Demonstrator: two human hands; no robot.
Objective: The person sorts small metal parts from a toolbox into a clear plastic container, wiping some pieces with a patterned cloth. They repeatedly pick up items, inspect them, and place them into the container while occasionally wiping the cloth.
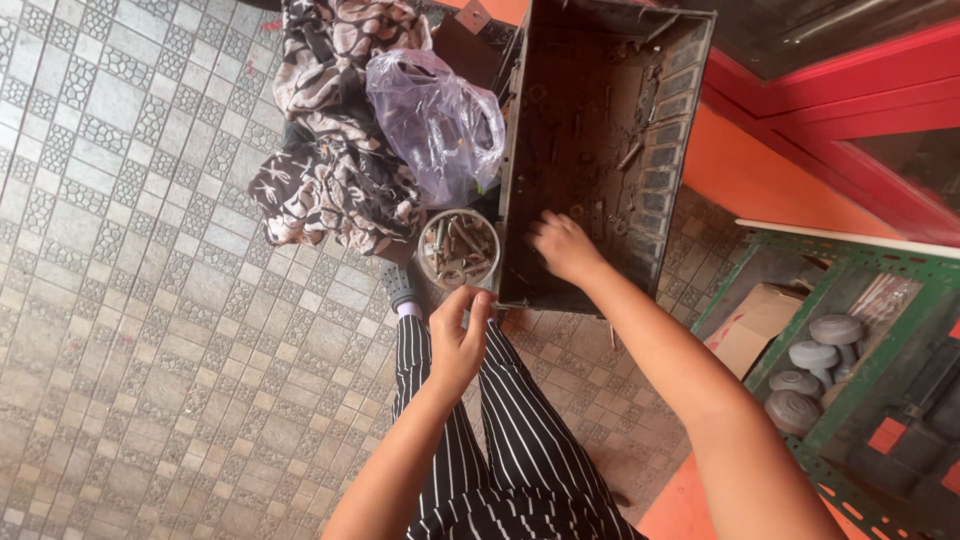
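Two hands at work — your left hand [458,335] pinches a bolt [510,304] just below the bowl [458,248], your right hand [563,245] curls loosely, seemingly empty, inside the crate [600,150] — so pick singly, gripping each firmly.

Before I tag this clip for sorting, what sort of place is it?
Probably a hardware shop or workshop floor: a dark metal crate of loose bolts, a small round tub of bolts, and a green slotted-angle rack holding caster wheels.
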